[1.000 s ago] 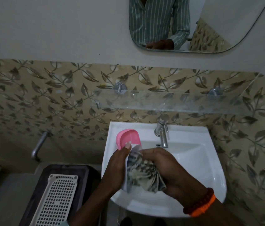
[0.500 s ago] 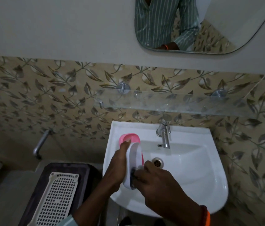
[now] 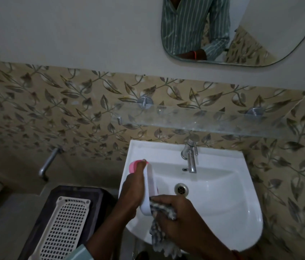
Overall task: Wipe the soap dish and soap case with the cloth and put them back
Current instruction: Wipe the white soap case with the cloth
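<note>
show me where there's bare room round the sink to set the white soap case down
Bare patches: the sink rim right of the tap, and the basin floor right of the drain. Crowded: the left rim, where the left hand holds the soap case beside the pink soap dish, and the right hand rubs with the cloth.

tap [image 3: 190, 156] behind, basin [image 3: 222, 194] open rightward

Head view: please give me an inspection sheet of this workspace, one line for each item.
Surface: white sink, dry-looking, drain open.
Job's things: white soap case held on edge over the basin; pink soap dish behind it on the rim; patterned cloth pressed against the case.
Clutter: nothing seen in the basin.
Grippers: left hand grips the case; right hand grips the cloth.
Cables: nothing seen.
Surroundings: tap, glass shelf, mirror, perforated white tray.
</note>
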`<state>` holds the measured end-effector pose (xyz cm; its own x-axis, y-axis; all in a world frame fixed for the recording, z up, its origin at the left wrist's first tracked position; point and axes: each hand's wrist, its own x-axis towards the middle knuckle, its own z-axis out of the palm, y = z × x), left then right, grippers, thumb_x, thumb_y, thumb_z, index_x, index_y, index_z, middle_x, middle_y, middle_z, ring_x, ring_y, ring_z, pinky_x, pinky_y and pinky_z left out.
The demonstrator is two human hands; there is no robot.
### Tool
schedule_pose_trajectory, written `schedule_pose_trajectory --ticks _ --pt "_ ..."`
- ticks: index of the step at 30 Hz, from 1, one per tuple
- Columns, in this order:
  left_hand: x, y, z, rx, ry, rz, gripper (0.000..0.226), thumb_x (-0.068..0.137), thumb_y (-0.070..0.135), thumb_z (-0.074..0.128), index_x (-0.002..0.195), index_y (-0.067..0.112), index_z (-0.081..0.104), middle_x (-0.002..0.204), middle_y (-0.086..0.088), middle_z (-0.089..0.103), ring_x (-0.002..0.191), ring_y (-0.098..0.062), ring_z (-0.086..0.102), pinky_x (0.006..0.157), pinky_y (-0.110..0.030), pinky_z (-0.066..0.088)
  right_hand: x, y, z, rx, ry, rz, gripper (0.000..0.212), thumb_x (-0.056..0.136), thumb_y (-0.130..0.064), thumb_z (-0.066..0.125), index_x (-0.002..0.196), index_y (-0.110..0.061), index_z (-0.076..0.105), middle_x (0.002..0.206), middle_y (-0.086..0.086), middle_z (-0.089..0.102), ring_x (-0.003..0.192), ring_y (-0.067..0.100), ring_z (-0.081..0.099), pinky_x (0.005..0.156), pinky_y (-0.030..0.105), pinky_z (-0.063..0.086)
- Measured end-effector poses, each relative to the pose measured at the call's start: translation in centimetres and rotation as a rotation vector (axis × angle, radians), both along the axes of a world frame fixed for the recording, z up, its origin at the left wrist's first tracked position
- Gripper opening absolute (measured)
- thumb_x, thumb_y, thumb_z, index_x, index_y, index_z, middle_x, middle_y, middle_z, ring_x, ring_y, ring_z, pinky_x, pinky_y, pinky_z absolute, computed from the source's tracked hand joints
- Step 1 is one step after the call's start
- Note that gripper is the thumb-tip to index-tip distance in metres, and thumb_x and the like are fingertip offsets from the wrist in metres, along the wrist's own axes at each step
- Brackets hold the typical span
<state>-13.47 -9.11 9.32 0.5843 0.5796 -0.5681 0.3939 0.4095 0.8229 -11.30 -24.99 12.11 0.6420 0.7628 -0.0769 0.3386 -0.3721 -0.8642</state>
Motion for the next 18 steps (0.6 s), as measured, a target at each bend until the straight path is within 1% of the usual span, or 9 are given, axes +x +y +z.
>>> schedule_pose_trajectory --ticks 3,6,8,9,10,11,13,16,18 --pt "0.4 -0.5 0.7 -0.006 0.011 -0.019 0.091 0.054 0.093 0.048 0.113 0.026 0.068 0.111 -0.011 0.072 0.101 -0.031 0.068 0.102 -0.049 0.052 -0.3 0.0 0.7 0.02 0.072 -0.09 0.041 0.071 -0.041 0.08 0.11 -0.033 0.071 0.104 -0.021 0.071 0.096 -0.008 0.065 0.085 0.012 0.051" --pt "0.8 -0.6 1.6 -0.116 -0.052 -0.073 0.095 0.057 0.101 0.046 0.102 0.022 0.074 0.107 -0.016 0.075 0.1 -0.034 0.071 0.097 -0.046 0.056 0.4 0.0 1.4 0.074 0.147 -0.168 0.029 0.072 -0.039 0.083 0.097 -0.027 0.075 0.09 -0.02 0.072 0.088 -0.002 0.068 0.076 0.01 0.05" --pt "0.6 -0.1 1.3 -0.235 -0.149 -0.09 0.082 0.082 0.091 0.04 0.085 0.021 0.082 0.096 -0.02 0.077 0.094 -0.037 0.074 0.092 -0.045 0.061 1.3 -0.5 1.9 0.214 0.397 -0.153 0.028 0.077 -0.033 0.082 0.1 -0.019 0.075 0.095 -0.006 0.076 0.091 0.014 0.072 0.081 0.025 0.056" --pt "0.3 -0.1 1.0 -0.285 -0.196 -0.078 0.073 0.094 0.079 0.038 0.077 0.025 0.085 0.089 -0.011 0.08 0.088 -0.029 0.077 0.085 -0.041 0.065 1.6 -0.7 2.1 0.296 0.542 -0.136 0.03 0.079 -0.029 0.081 0.104 -0.013 0.074 0.1 0.005 0.076 0.096 0.026 0.072 0.086 0.036 0.057" --pt "0.0 -0.2 0.7 -0.338 -0.225 -0.051 0.066 0.1 0.069 0.041 0.077 0.027 0.086 0.086 -0.004 0.081 0.083 -0.021 0.078 0.077 -0.036 0.066 1.7 -0.9 2.3 0.358 0.653 -0.119 0.033 0.08 -0.026 0.08 0.107 -0.008 0.073 0.105 0.014 0.074 0.1 0.033 0.07 0.089 0.044 0.056" --pt "-0.4 -0.4 0.5 -0.416 -0.256 -0.025 0.058 0.099 0.065 0.046 0.087 0.025 0.086 0.091 -0.004 0.08 0.085 -0.021 0.078 0.075 -0.035 0.065 1.6 -1.0 2.4 0.381 0.705 -0.118 0.035 0.079 -0.024 0.081 0.108 -0.007 0.073 0.106 0.018 0.074 0.1 0.036 0.07 0.091 0.048 0.056" --pt "-0.5 -0.6 0.4 -0.516 -0.294 0.024 0.054 0.093 0.065 0.057 0.113 0.019 0.078 0.107 -0.011 0.075 0.094 -0.028 0.074 0.084 -0.043 0.063 1.3 -0.8 2.3 0.358 0.679 -0.179 0.033 0.075 -0.025 0.084 0.102 -0.008 0.075 0.099 0.015 0.075 0.095 0.035 0.071 0.087 0.047 0.058" --pt "-0.3 0.3 0.9 -0.537 -0.379 0.074 0.056 0.077 0.058 0.07 0.106 0.01 0.074 0.088 -0.012 0.079 0.072 -0.025 0.077 0.061 -0.036 0.064 0.6 -1.1 1.6 0.335 0.486 -0.391 0.026 0.069 -0.022 0.089 0.091 -0.014 0.079 0.085 0.005 0.077 0.084 0.024 0.074 0.073 0.033 0.059" --pt "-0.3 0.8 1.0 -0.455 -0.38 0.082 0.067 0.06 0.054 0.079 0.105 0.004 0.076 0.093 -0.018 0.08 0.074 -0.027 0.079 0.059 -0.034 0.063 0.1 -1.4 1.3 0.346 0.314 -0.542 0.021 0.07 -0.017 0.089 0.088 -0.021 0.08 0.082 0.0 0.077 0.078 0.014 0.074 0.068 0.025 0.058"
